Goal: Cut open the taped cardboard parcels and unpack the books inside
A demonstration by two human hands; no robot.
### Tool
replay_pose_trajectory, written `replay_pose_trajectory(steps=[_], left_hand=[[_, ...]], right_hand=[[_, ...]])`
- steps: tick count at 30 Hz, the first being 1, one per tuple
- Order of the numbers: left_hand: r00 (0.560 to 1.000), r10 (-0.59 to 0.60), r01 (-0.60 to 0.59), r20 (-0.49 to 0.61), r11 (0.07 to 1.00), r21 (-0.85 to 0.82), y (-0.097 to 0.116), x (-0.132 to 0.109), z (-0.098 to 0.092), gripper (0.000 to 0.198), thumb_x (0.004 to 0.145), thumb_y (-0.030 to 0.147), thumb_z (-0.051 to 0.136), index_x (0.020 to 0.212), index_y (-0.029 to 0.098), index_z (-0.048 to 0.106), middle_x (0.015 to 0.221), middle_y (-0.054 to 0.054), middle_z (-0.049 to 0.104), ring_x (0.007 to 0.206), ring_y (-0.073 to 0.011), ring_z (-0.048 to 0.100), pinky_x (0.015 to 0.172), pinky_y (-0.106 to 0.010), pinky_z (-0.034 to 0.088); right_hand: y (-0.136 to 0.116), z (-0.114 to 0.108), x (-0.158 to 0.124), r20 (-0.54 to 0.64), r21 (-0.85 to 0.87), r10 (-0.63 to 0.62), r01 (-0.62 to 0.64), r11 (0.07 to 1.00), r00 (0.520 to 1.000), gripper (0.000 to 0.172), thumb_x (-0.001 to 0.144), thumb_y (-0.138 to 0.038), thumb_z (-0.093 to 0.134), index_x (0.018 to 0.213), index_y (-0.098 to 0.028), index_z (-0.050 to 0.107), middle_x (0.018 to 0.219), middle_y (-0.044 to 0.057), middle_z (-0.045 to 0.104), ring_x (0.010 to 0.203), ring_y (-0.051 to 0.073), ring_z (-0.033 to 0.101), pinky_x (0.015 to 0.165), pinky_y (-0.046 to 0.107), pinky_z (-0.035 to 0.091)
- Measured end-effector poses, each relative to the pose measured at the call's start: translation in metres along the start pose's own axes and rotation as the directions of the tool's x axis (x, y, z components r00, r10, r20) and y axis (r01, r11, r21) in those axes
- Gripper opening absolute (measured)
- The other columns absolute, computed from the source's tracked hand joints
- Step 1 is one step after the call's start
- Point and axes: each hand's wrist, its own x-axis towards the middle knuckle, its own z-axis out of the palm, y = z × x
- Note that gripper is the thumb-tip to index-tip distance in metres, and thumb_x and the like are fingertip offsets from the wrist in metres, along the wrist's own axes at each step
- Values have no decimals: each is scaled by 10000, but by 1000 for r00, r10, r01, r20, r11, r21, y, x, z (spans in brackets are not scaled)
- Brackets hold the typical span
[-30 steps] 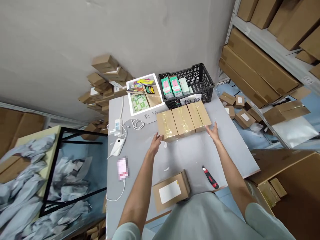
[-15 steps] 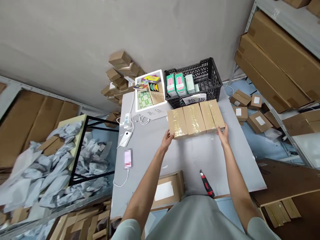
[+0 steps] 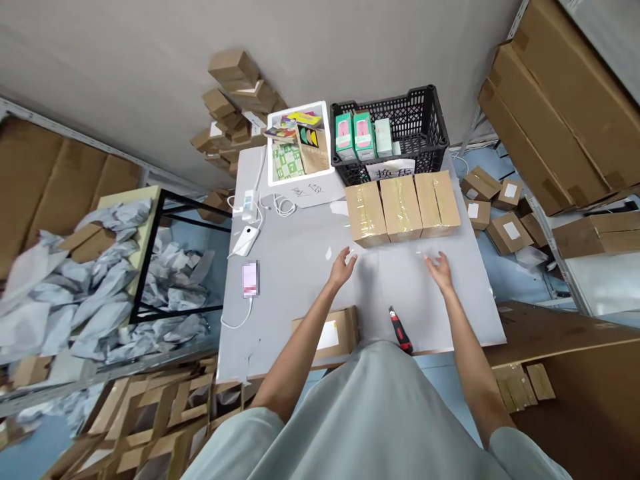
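A row of taped brown cardboard boxes [image 3: 403, 208] lies across the far part of the grey table [image 3: 300, 267], right in front of a black plastic crate [image 3: 420, 127]. My left hand [image 3: 342, 268] hovers open over the table, a little short of the row's left end. My right hand [image 3: 439, 268] is open too, fingers spread, just short of the row's right end. Neither hand touches a box. A single brown box with a white label [image 3: 327, 333] sits at the near edge by my left arm. A red and black utility knife [image 3: 400, 329] lies near my right forearm.
The crate holds green and pink product boxes [image 3: 356, 135]. A white tray [image 3: 296, 143] of colourful cards stands left of it. A phone [image 3: 249, 279] on a cable, a charger [image 3: 244, 240] and a power strip [image 3: 248, 200] lie at the table's left. Cardboard boxes pile behind, on shelves and on the floor.
Both hands have let go of the ends of the box row and drawn back toward me. The row now sits closer to the crate.
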Motion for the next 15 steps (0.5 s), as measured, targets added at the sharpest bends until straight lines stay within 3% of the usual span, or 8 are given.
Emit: replay_pose_trajectory(steps=[2,4,7,10,15], left_hand=[[1000,-21,22,-9,996,81,-19,-35,-14,646,992,583,771,1493,181,694,1576,-234,698,1521,-420,626,1300,-604,465],[999,-31,34,-19,988,149,-39,-66,-32,608,992,601,752,1430,180,728,1545,-221,719,1525,-418,623,1337,-609,430],[997,-44,56,-57,970,235,-71,-100,-66,595,1005,600,701,1395,152,733,1538,-245,713,1540,-427,609,1369,-613,389],[994,-17,52,-112,946,320,-102,-121,-101,607,1023,608,650,1413,147,715,1532,-254,714,1495,-417,649,1339,-605,435],[978,-102,145,-182,958,246,-145,-143,-138,603,1034,566,612,1450,138,697,1582,-256,687,1507,-395,644,1309,-574,469]], right_hand=[[22,17,-54,106,-228,53,-27,973,993,913,864,-643,793,1588,-130,581,1342,201,782,1141,339,793,1028,471,639],[41,31,-109,214,-423,67,31,905,974,784,921,-593,778,1550,-155,610,1342,170,794,1207,335,785,1059,444,620],[57,42,-173,272,-545,121,49,837,955,684,970,-538,797,1518,-162,632,1423,180,764,1293,331,768,1070,388,599],[62,46,-208,282,-694,175,75,716,943,635,1017,-514,792,1526,-179,610,1518,186,702,1349,317,742,1076,353,583],[55,56,-224,268,-838,176,139,527,947,512,1061,-431,759,1475,-173,604,1510,192,677,1384,318,698,1099,371,567]])
